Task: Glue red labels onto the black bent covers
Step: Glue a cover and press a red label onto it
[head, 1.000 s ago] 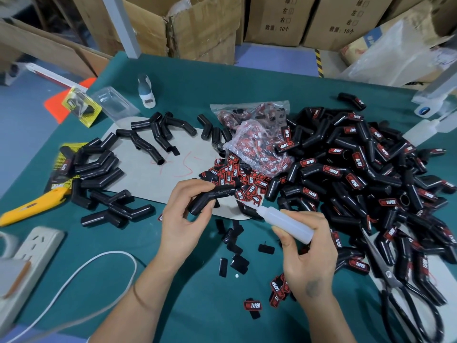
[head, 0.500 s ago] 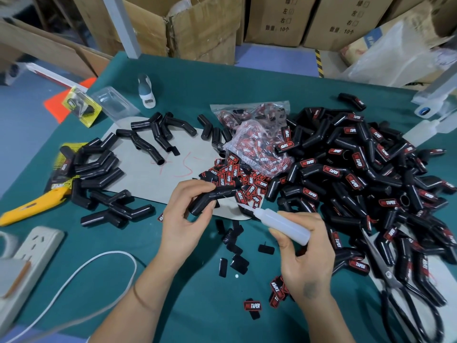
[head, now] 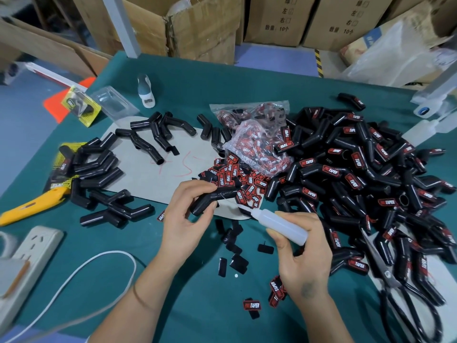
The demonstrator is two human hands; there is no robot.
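My left hand [head: 184,219] grips a black bent cover [head: 212,198] just above the grey cardboard sheet [head: 148,174]. My right hand [head: 300,253] holds a white glue bottle [head: 284,225], its nozzle pointing up-left and close under the cover's right end. Loose red labels [head: 232,177] lie heaped just behind the cover. A clear bag of labels [head: 257,142] sits further back. Plain black covers [head: 99,174] lie at the left. A big heap of labelled covers [head: 358,174] fills the right side.
A yellow utility knife [head: 32,206] and a white power strip [head: 27,256] with its cable lie at the left. Black-handled scissors [head: 400,288] lie at the lower right. Loose labels [head: 252,305] and black backings [head: 235,256] are scattered near me. Cardboard boxes [head: 197,26] stand behind the green table [head: 222,82].
My right hand has moved the glue bottle left and slightly up, bringing its nozzle closer to the cover. My left hand and the cover have stayed in place.
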